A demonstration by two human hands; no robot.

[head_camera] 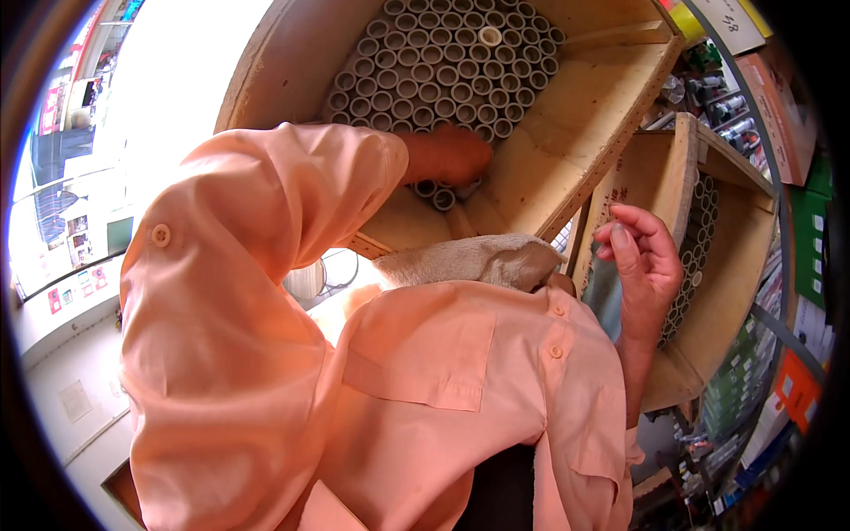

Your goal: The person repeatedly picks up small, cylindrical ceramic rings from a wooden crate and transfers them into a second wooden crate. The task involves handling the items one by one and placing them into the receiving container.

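Note:
A plywood box in front of me holds many short, pale tubes, apparently plastic, packed on end with their round openings up. One tube is creamier and brighter than those around it. My left hand reaches down into the near part of this box, its fingers bent among the tubes. The fingertips are hidden, so whether they grip a tube cannot be seen. Raised at the right, my right hand has loosely curled fingers, with nothing visible in it. It hovers before a second wooden box.
More upright tubes fill the second box. A beige towel-like cloth lies along the near edge of the first box. Packed shelves with boxes and small goods stand at the right. A bright opening is at the left.

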